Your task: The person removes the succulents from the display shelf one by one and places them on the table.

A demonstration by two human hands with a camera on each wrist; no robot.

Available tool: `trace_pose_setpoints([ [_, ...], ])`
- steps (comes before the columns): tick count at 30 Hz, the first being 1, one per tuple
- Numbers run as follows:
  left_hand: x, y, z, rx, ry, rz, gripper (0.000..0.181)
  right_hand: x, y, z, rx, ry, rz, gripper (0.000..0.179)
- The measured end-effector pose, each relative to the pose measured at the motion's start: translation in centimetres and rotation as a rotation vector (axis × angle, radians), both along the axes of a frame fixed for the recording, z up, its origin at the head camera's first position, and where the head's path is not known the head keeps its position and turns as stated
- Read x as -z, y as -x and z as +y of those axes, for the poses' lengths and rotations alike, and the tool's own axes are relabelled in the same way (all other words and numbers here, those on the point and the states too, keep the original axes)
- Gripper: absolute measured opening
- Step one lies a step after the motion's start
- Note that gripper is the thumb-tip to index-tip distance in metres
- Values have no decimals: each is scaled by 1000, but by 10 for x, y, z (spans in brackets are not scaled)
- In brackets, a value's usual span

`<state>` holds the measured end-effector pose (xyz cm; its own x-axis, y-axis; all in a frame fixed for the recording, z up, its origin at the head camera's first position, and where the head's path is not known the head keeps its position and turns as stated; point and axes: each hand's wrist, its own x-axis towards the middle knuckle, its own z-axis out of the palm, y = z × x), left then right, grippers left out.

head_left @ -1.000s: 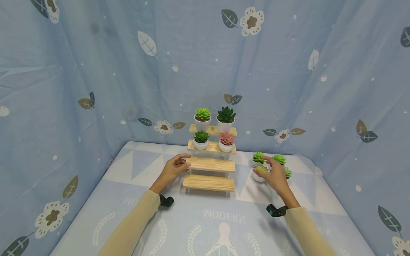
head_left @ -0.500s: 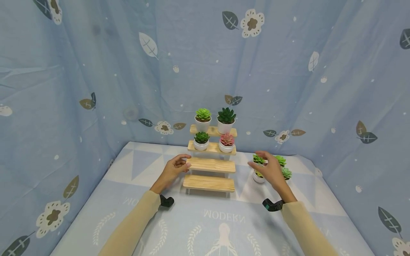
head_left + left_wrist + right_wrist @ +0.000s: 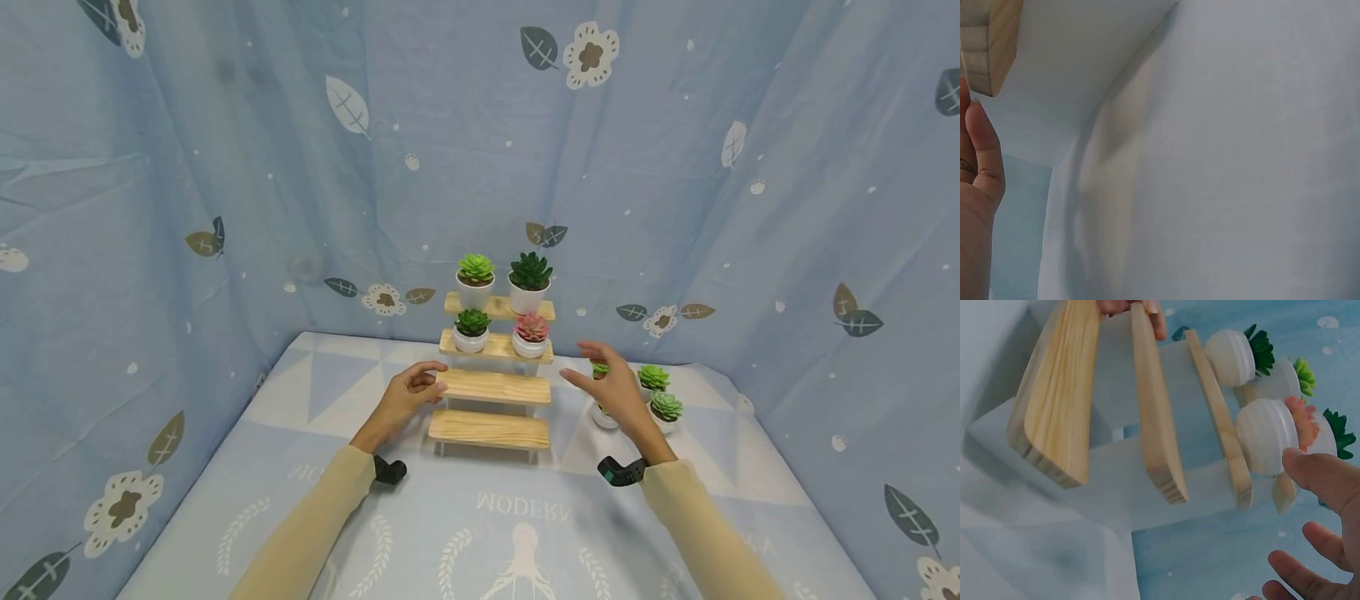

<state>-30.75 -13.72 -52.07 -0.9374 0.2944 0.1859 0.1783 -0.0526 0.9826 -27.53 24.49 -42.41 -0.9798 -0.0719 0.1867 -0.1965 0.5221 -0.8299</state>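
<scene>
In the head view my left hand [image 3: 407, 396] is at the left end of a tiered wooden plant stand [image 3: 492, 386], its thumb and fingertips gripping the third board down. The left wrist view shows those fingers [image 3: 984, 134] right at the board's end [image 3: 997, 47]. My right hand [image 3: 618, 392] holds nothing; thumb and fingers are spread apart in the air, right of the stand. Beneath and behind it, white-potted green succulents are partly covered. From the right wrist, my right thumb [image 3: 1319, 475] overlaps the pot of the pink succulent [image 3: 1266, 437].
Two potted succulents, light green [image 3: 476, 271] and dark green [image 3: 529, 273], stand on the top board. Below them are a green one [image 3: 472, 325] and the pink one. More potted succulents [image 3: 664, 407] sit on the table at right. A patterned blue curtain [image 3: 375, 167] surrounds the table.
My right hand has moved left from over the potted succulents toward the stand, still holding nothing, uncovering the pots on the right. My left hand stays at the board's end.
</scene>
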Motion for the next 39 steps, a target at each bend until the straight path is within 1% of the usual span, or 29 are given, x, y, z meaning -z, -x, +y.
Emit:
trace_pose_setpoints([
  [6,-2,0,0,8,11,1,52,-6,4,-15,-25,6,29,70],
  [15,-2,2,-3,5,8,0,47,-5,13,-32,-56,-4,72,71],
  [23,-5,2,0,7,1,8,42,-3,21,-43,-41,-2,69,75],
  [27,-6,1,1,5,-2,21,40,-2,24,-48,-41,23,66,76],
  [33,-6,1,2,1,14,32,38,-1,28,-54,-47,59,53,76],
  [37,-5,2,2,0,30,35,37,-2,31,-58,-42,52,56,79],
  [39,-5,2,1,-1,37,36,37,-2,32,-59,-38,51,63,77],
])
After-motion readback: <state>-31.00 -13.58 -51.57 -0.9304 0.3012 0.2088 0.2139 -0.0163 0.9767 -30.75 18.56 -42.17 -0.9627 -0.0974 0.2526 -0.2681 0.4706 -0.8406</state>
